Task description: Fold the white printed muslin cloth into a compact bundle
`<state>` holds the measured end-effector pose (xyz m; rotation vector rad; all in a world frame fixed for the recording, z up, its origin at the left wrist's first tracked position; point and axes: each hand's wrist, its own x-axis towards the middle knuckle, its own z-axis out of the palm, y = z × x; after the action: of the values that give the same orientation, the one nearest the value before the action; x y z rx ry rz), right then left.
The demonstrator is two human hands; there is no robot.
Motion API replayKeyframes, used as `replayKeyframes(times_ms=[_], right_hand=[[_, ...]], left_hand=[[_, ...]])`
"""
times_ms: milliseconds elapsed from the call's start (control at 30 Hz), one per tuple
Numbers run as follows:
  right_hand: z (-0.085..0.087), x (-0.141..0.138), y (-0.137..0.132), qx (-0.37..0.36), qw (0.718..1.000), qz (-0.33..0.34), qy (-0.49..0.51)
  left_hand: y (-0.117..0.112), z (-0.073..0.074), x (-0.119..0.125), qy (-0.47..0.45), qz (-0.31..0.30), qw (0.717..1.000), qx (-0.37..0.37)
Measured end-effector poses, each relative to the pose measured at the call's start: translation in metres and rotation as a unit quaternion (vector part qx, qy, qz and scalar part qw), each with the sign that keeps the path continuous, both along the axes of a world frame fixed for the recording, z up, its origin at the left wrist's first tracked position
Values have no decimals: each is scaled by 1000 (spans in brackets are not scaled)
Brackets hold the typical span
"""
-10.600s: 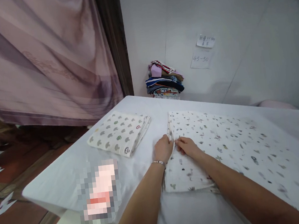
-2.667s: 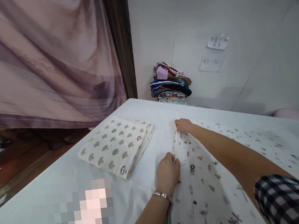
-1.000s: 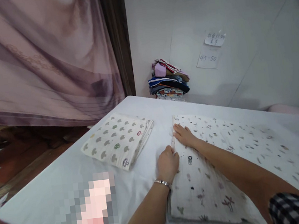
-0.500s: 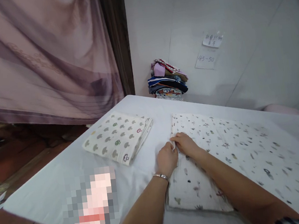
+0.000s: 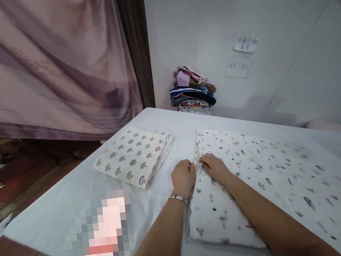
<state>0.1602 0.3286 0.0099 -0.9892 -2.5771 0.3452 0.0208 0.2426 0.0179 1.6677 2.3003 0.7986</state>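
Observation:
A white muslin cloth point(image 5: 255, 171) printed with small plants and birds lies spread over the right of the table, its near left part layered. My left hand point(image 5: 183, 179) is closed at the cloth's left edge, fingers pinching the fabric there. Just beside it, my right hand point(image 5: 214, 167) pinches the same edge with thumb and fingers, lifting a small fold. The fingertips of both hands are close together. To the left lies a folded cream cloth point(image 5: 130, 156) with mushroom prints, touched by neither hand.
The white table point(image 5: 56, 211) has a blurred pinkish patch point(image 5: 104, 234) at its near left. Behind it, a stack of folded clothes point(image 5: 192, 90) stands by the white wall, where paper notes point(image 5: 237, 69) hang. A mauve curtain point(image 5: 52, 67) hangs at the left.
My left hand has shifted slightly left, away from my right hand. The cloth's edge between them has opened a little, and the view has moved slightly.

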Motion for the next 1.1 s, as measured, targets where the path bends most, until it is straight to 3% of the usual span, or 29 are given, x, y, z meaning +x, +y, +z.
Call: replayKeyframes(times_ms=[200, 667, 900, 1100], right_hand=[[-4, 1, 1, 1, 1000, 0, 26], [-1, -1, 0, 13, 1000, 5, 11], [-5, 1, 1, 6, 999, 5, 45], [-3, 3, 2, 17, 1000, 18, -4]], left_hand=[[6, -5, 0, 54, -17, 998, -4], [9, -7, 10, -8, -30, 999, 18], [6, -1, 17, -46, -66, 994, 75], [7, -1, 14, -98, -85, 990, 64]])
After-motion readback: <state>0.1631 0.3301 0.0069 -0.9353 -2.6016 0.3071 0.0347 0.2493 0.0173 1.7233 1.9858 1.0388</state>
